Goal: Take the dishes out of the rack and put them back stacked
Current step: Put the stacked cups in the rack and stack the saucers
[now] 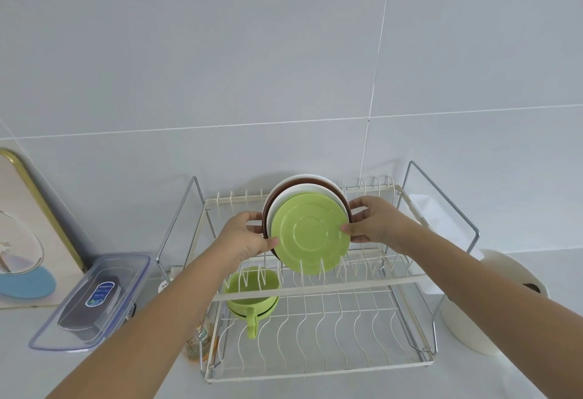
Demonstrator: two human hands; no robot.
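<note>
A stack of plates stands on edge in the upper tier of the white wire dish rack (318, 283). A green plate (310, 233) faces me, with a white plate (291, 195) and a brown plate (268, 206) behind it. My left hand (244, 236) grips the stack's left edge and my right hand (375, 220) grips its right edge. The bottom of the stack sits among the upper tier's prongs. Two nested green cups (252, 291) rest on the lower tier at the left.
A clear lidded plastic container (94, 297) lies left of the rack. A gold-framed picture (28, 234) leans on the wall at far left. A white round container (492, 304) stands right of the rack. A small glass jar (197, 343) sits at the rack's front left corner.
</note>
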